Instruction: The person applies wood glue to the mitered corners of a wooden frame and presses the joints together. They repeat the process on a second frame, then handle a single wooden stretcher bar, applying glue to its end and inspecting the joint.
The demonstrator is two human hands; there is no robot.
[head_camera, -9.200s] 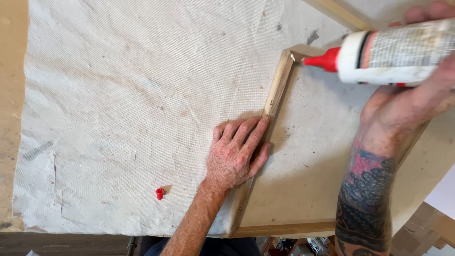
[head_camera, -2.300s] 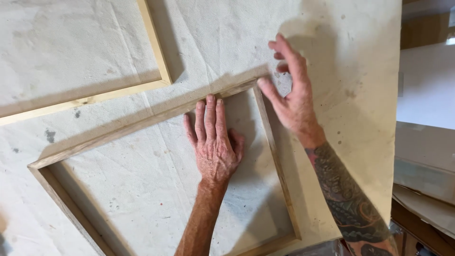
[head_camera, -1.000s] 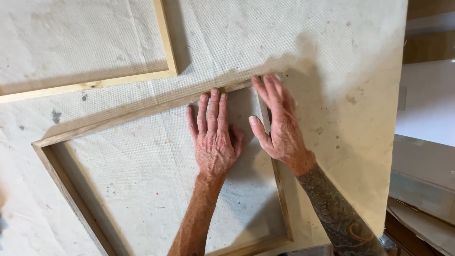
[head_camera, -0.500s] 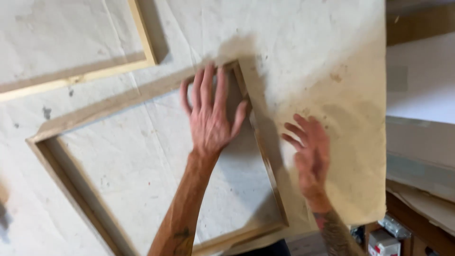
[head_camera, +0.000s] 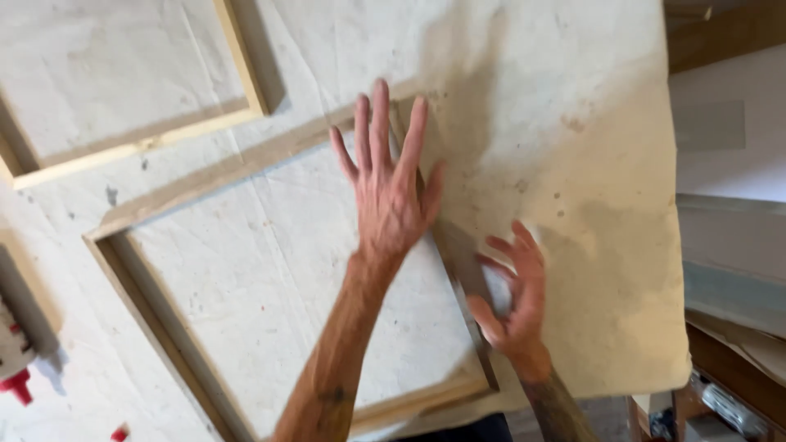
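Note:
A square wooden frame lies flat on a stained white cloth that covers the table. My left hand presses flat, fingers spread, on the frame's upper right corner. My right hand hovers open just right of the frame's right rail, fingers apart and blurred; whether it touches the rail I cannot tell. Neither hand holds anything.
A second wooden frame lies at the upper left. A glue bottle with a red tip and a small red cap sit at the lower left edge. The table's right edge drops to shelves and boards.
My right hand left the frame's top corner and dropped down and right beside the right rail. My left hand stays on the corner; the view shifted slightly.

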